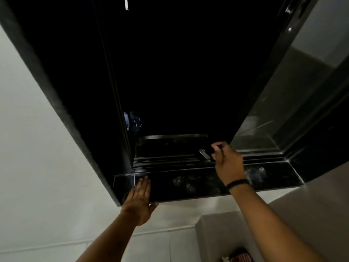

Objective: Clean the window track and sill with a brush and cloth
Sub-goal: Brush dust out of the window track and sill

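Beyond the open window (170,72) everything is black; nothing outside can be made out except a small bluish shape (133,122) by the left frame, too dim to identify. The right hand (229,163) closes around a thin dark tool (204,155); most of it is hidden inside the fist, and its pale end blurs into the track (166,160), so its kind cannot be told. Pale smears on the sill (188,183) may be dust or reflections. Both forearms are cut off by the bottom edge. A red and white item (238,257) at the bottom edge is cropped and unreadable. The right pane (294,95) shows only hazy reflections.
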